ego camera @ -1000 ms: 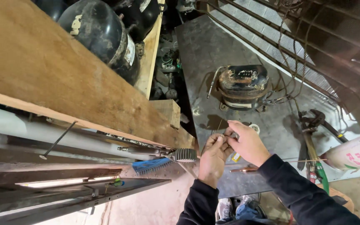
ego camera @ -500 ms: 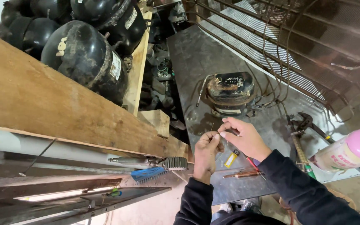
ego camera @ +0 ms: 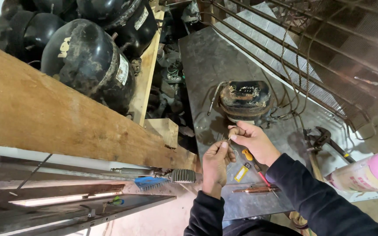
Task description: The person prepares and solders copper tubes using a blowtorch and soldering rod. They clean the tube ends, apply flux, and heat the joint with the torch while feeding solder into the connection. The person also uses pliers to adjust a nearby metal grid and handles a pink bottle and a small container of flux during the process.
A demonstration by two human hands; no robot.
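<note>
Pinching a thin copper tube (ego camera: 229, 139) between both sets of fingertips, we keep our left hand (ego camera: 215, 164) and right hand (ego camera: 254, 142) close together just above the grey metal table (ego camera: 206, 65), each closed narrowly on the tube, likely to steady so slight a piece. The tube looks fine, bent and dull. Beyond it stands a rusty black compressor (ego camera: 245, 99), with a yellow lighter (ego camera: 241, 173) and a copper pipe (ego camera: 254, 189) lying near our wrists.
</note>
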